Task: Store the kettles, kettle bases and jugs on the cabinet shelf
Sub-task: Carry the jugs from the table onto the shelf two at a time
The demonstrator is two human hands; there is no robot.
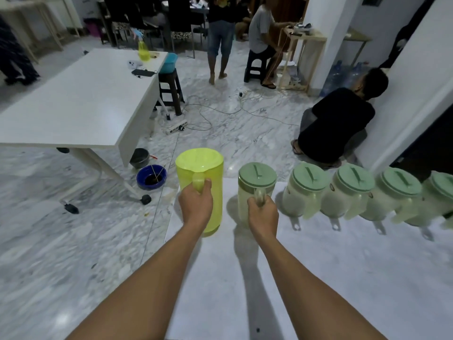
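Observation:
My left hand [196, 204] grips the handle of a yellow-green jug [203, 173] at the far left corner of a white surface [318, 278]. My right hand [263, 214] grips the handle of a pale jug with a green lid [256, 179] just to its right. Several more pale jugs with green lids [306, 190] stand in a row along the far edge to the right, handles turned toward me. No kettle or kettle base is in view.
Beyond the surface is marble floor with a blue bowl [151, 177], a dark pot and cables [208, 119]. A white table [73, 101] stands at left. A person crouches [338, 126] by the wall at right; others stand and sit farther back.

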